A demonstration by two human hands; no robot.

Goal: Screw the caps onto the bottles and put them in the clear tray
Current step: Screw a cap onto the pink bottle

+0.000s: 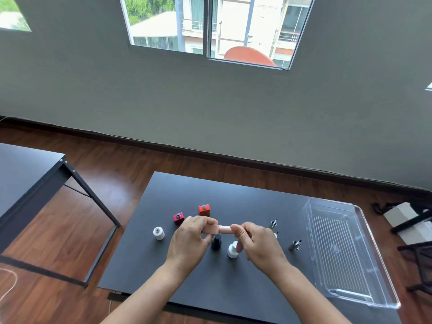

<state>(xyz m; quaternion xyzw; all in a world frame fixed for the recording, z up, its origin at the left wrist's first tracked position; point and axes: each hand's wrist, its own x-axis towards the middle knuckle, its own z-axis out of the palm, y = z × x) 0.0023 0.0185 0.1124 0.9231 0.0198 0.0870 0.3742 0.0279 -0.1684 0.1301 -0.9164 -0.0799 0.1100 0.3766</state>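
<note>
Above the middle of the black table (233,284), my left hand (190,242) grips a pale pink bottle (210,229) held sideways. My right hand (254,242) pinches its pink cap (225,229), which meets the bottle's neck. Under my hands stand a black bottle (216,242) and a white bottle (232,250). Uncapped bottles stand behind and to the left: one orange-red (204,210), one magenta (178,217), one white (159,233). Loose silver caps (295,245) lie right of my hands. The clear tray (346,251) sits at the table's right with nothing in it.
A second black table (28,181) stands to the left across a strip of wooden floor. Another silver cap (273,223) lies near the tray. White boxes and dark chair parts (411,225) are beyond the table's right edge. A grey wall with a window lies ahead.
</note>
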